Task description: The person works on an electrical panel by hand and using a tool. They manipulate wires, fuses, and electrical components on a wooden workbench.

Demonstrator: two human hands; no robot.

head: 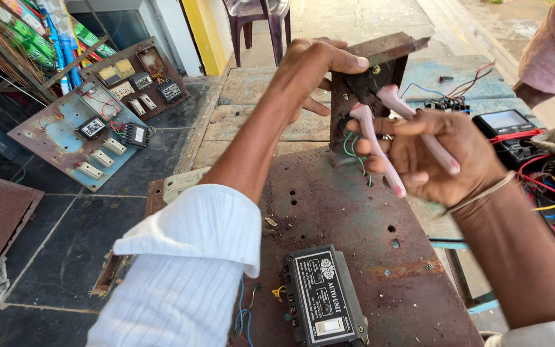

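So we've got our left hand (313,67) clamped on the top edge of a rusty bracket (369,90) standing upright at the far end of the rusty counter (342,212). Our right hand (438,157) is closed around pliers (387,128) with pink handles, nose pushed into the bracket's face, right above some green wires (349,146). Nearer to us than the bracket, a black control unit (322,299) lies flat. Right of the bracket sits a meter (505,122) in tangled wiring.
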